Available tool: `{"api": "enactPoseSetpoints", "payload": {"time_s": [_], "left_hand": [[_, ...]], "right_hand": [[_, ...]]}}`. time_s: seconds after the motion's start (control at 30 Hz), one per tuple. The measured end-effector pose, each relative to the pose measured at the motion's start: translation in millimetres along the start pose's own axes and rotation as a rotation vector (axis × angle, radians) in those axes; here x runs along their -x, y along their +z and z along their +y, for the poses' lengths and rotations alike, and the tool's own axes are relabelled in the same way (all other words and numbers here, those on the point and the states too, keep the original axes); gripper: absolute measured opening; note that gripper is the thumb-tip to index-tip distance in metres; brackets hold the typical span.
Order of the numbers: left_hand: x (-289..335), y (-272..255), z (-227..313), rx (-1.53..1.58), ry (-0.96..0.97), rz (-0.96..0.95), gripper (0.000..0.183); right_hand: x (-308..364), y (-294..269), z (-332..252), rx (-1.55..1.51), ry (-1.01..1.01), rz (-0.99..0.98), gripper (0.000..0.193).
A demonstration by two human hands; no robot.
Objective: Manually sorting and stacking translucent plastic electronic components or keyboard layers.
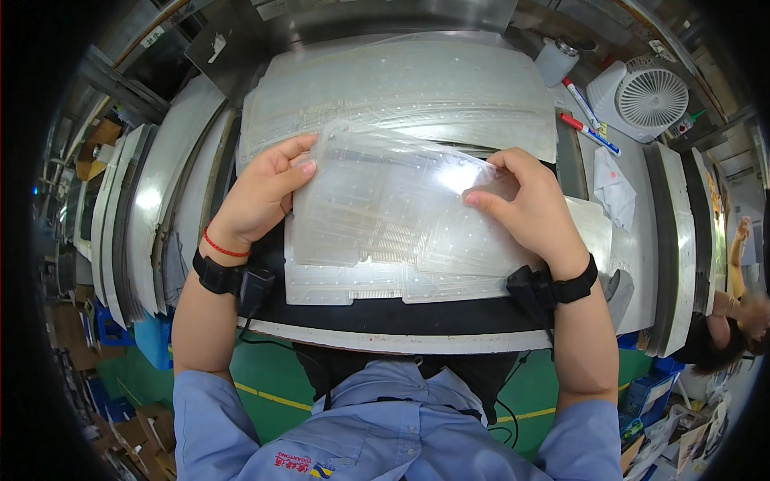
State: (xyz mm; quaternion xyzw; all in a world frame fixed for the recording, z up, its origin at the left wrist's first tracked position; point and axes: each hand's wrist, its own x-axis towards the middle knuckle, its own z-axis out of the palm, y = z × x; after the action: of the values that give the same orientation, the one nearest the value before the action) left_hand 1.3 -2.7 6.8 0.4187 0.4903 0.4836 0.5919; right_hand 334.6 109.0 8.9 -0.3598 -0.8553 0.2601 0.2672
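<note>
- Left hand (269, 184): grip closed on the left edge of a clear plastic sheet (401, 200), near its upper corner; thumb on the near face, other fingers partly hidden.
- Right hand (533, 200): grip closed on the same sheet at its upper right side, thumb and bent forefinger nearest the edge.
- Held sheet: located between the two hands, tilted, above the middle of the counter (385, 337). Transparent, glare at upper right. Whether it is one layer or several cannot be told.
- Beneath it: another clear sheet (321, 287) with a notched near edge, lying on a black mat (385, 319).
- Beyond the hands: a broad pile of clear sheets (401, 76) with small dots and fine lines.
- Right rear of counter: a white fan (651, 96), a bottle (556, 62), a red-capped marker (589, 134) and a second marker (581, 104) just beside it; a white cloth (613, 191) lies nearer.
- Both sides: upright curved-looking panels at left (148, 200) and right (674, 248); the lens bends straight edges.
- Wrists: a red cord (225, 246) on the left; black straps with small boxes on both.
- Far right: part of another person (722, 327), well apart from the work.
</note>
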Motion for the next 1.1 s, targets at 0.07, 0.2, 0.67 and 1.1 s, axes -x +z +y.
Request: {"api": "enactPoseSetpoints", "payload": {"time_s": [0.07,0.2,0.67,1.1], "left_hand": [[-1.0,-1.5,-1.7,0.008,-0.009,-0.003,0.043],[-1.7,-6.0,-4.6,0.051,0.009,-0.010,0.041],[0.5,-2.1,0.4,0.001,0.013,0.013,0.041],[-2.8,-6.7,-5.9,0.022,0.016,0.011,0.041]], "right_hand": [[0.0,-0.1,-0.3,-0.013,0.023,0.001,0.041],[-0.6,-2.5,-1.8,-0.018,0.020,0.011,0.041],[0.1,-3.0,-1.9,-0.025,0.015,0.038,0.043],[0.2,-3.3,-3.3,-0.019,0.021,0.028,0.042]]}}
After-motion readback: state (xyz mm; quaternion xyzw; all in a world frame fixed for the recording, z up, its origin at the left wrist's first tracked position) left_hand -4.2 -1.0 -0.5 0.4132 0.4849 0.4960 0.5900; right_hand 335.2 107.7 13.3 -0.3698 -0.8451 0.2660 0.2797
